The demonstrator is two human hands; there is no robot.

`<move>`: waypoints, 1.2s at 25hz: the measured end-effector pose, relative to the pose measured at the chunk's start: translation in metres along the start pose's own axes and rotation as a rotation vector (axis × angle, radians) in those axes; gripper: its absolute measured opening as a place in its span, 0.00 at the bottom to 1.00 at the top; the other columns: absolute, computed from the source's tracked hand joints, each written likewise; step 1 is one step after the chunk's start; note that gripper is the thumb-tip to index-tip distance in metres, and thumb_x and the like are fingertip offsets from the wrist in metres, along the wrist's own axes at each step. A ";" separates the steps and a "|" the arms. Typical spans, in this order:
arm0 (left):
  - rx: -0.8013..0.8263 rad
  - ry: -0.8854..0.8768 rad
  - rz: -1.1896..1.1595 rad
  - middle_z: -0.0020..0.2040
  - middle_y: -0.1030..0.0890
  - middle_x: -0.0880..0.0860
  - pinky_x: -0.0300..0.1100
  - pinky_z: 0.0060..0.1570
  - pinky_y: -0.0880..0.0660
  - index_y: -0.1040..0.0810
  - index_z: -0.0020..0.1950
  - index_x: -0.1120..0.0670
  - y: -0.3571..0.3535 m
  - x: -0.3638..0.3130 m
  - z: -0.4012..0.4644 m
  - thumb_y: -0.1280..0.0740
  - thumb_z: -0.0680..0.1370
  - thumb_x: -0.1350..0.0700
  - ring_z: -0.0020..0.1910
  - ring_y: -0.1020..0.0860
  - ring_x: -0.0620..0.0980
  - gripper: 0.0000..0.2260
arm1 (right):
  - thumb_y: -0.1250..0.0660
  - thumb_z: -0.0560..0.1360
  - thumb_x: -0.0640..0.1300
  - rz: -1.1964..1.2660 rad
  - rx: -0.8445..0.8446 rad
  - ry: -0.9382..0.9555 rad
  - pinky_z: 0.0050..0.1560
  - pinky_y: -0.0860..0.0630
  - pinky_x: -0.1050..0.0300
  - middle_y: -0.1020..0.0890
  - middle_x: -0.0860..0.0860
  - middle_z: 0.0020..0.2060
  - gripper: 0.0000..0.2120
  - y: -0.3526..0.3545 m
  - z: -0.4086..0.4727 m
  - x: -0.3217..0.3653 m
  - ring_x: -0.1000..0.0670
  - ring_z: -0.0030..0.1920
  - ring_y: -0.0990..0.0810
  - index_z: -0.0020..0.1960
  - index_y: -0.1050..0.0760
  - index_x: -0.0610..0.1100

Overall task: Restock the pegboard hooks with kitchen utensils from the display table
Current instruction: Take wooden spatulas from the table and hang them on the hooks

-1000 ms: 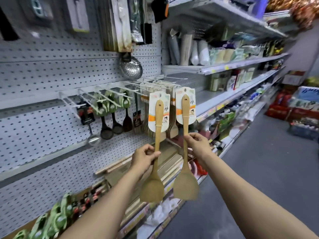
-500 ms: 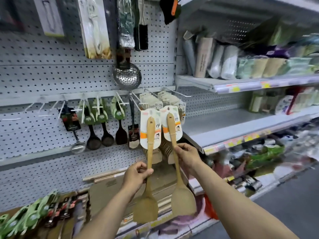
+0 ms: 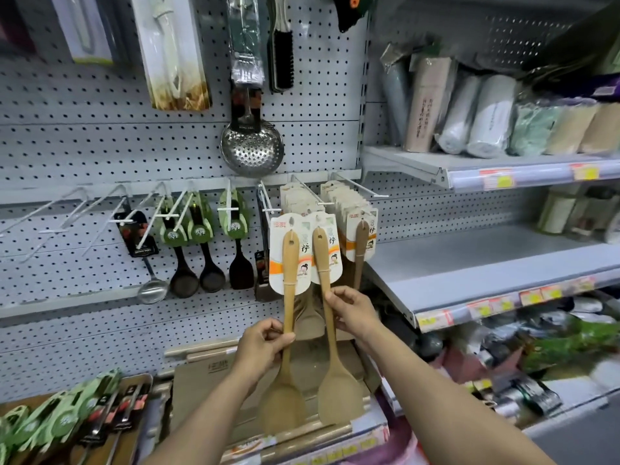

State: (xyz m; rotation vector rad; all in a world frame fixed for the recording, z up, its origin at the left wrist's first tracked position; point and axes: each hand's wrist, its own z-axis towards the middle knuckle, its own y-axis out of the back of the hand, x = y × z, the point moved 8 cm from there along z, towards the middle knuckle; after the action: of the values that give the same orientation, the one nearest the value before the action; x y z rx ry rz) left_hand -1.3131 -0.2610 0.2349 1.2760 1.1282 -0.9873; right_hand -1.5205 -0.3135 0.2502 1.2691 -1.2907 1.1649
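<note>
Each hand holds one wooden spatula with a white and orange card tag, blade down. My left hand (image 3: 263,344) grips the handle of the left spatula (image 3: 289,263). My right hand (image 3: 352,310) pinches the handle of the right spatula (image 3: 323,263). Both card tops sit close under the white pegboard hooks (image 3: 303,189), where several identical carded spatulas (image 3: 360,226) hang. The grey pegboard (image 3: 100,146) fills the left half of the view.
Left of the spatulas hang black spoons (image 3: 183,276), a black turner (image 3: 240,270), a steel ladle (image 3: 152,290) and a steel skimmer (image 3: 251,149); some hooks at far left are bare. Below lie green-carded utensils (image 3: 63,421) and boxes. Grey shelves (image 3: 486,263) stand to the right.
My view has turned left and closer to the pegboard. Both hands have brought the spatulas up to the hooks with the hanging spatulas, the two cards now overlapping.
</note>
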 end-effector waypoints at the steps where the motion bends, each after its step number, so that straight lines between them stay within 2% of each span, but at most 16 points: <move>1: -0.005 0.002 -0.005 0.36 0.20 0.55 0.53 0.45 0.20 0.23 0.44 0.63 0.001 0.000 0.005 0.27 0.73 0.61 0.39 0.22 0.52 0.07 | 0.31 0.78 0.46 0.006 0.009 0.014 0.42 0.19 0.53 0.17 0.52 0.37 0.04 -0.003 0.002 0.000 0.52 0.39 0.18 0.47 0.18 0.47; 4: -0.006 -0.013 0.012 0.34 0.21 0.53 0.54 0.45 0.21 0.23 0.43 0.63 0.006 0.001 0.020 0.26 0.72 0.61 0.38 0.22 0.52 0.08 | 0.31 0.78 0.46 0.013 -0.001 0.038 0.39 0.22 0.58 0.16 0.52 0.37 0.04 -0.007 0.017 -0.001 0.53 0.38 0.17 0.48 0.17 0.48; 6: -0.001 -0.028 0.024 0.33 0.21 0.52 0.55 0.46 0.21 0.23 0.43 0.62 0.008 0.003 0.029 0.26 0.72 0.61 0.38 0.22 0.53 0.08 | 0.31 0.78 0.46 0.007 -0.008 0.029 0.40 0.20 0.55 0.15 0.50 0.39 0.04 -0.011 0.029 -0.002 0.50 0.40 0.17 0.48 0.17 0.48; 9: 0.008 -0.037 0.037 0.33 0.21 0.53 0.56 0.45 0.21 0.23 0.42 0.62 0.009 0.007 0.036 0.26 0.73 0.61 0.38 0.22 0.53 0.07 | 0.31 0.78 0.45 0.033 -0.016 0.006 0.48 0.16 0.48 0.14 0.47 0.44 0.05 -0.017 0.045 -0.006 0.47 0.45 0.14 0.51 0.18 0.46; 14: 0.021 -0.017 0.046 0.35 0.20 0.53 0.56 0.46 0.21 0.22 0.41 0.59 0.007 0.017 0.038 0.25 0.72 0.60 0.39 0.21 0.52 0.07 | 0.32 0.79 0.44 0.026 -0.026 -0.044 0.46 0.17 0.54 0.14 0.45 0.48 0.05 -0.015 0.058 -0.011 0.47 0.48 0.14 0.52 0.19 0.45; 17: 0.007 -0.010 0.043 0.38 0.19 0.59 0.56 0.47 0.20 0.22 0.42 0.60 0.000 0.018 0.039 0.26 0.72 0.61 0.41 0.20 0.55 0.06 | 0.31 0.78 0.50 -0.111 -0.195 -0.030 0.52 0.21 0.53 0.16 0.49 0.49 0.06 0.005 0.060 0.002 0.49 0.50 0.18 0.50 0.20 0.49; 19: -0.006 -0.005 0.012 0.41 0.18 0.62 0.57 0.47 0.20 0.23 0.42 0.62 -0.008 0.017 0.041 0.26 0.72 0.62 0.43 0.19 0.58 0.06 | 0.32 0.77 0.56 -0.137 -0.309 0.072 0.57 0.23 0.50 0.16 0.53 0.47 0.09 0.015 0.059 0.028 0.51 0.52 0.19 0.48 0.20 0.52; 21: 0.000 0.013 -0.006 0.37 0.19 0.58 0.57 0.47 0.21 0.23 0.42 0.62 -0.022 0.015 0.040 0.26 0.72 0.62 0.40 0.21 0.55 0.07 | 0.34 0.77 0.60 -0.018 -0.218 0.186 0.57 0.23 0.51 0.14 0.54 0.45 0.13 0.007 0.056 0.059 0.52 0.51 0.18 0.47 0.18 0.51; 24: 0.019 0.025 -0.015 0.33 0.23 0.52 0.56 0.46 0.20 0.23 0.41 0.62 -0.044 0.009 0.037 0.26 0.72 0.63 0.37 0.23 0.51 0.07 | 0.31 0.74 0.62 0.082 -0.058 0.221 0.54 0.23 0.55 0.13 0.53 0.45 0.18 -0.005 0.053 0.085 0.53 0.50 0.17 0.45 0.17 0.47; 27: 0.007 0.024 -0.030 0.33 0.23 0.52 0.48 0.43 0.20 0.23 0.40 0.59 -0.056 0.000 0.040 0.25 0.72 0.63 0.36 0.23 0.49 0.07 | 0.26 0.74 0.51 0.016 -0.019 0.274 0.49 0.24 0.59 0.15 0.52 0.42 0.08 -0.008 0.053 0.097 0.53 0.45 0.18 0.43 0.19 0.46; 30: -0.008 0.003 -0.037 0.33 0.21 0.51 0.49 0.45 0.20 0.22 0.41 0.61 -0.065 -0.005 0.044 0.26 0.72 0.63 0.36 0.21 0.49 0.06 | 0.24 0.73 0.45 0.056 0.040 0.278 0.47 0.22 0.59 0.14 0.50 0.44 0.05 -0.007 0.058 0.098 0.52 0.45 0.16 0.45 0.19 0.45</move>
State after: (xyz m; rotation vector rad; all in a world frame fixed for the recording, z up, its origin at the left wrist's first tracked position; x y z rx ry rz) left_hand -1.3743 -0.3099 0.2250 1.2547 1.1600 -1.0077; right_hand -1.5145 -0.3807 0.3426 1.0615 -1.1069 1.3599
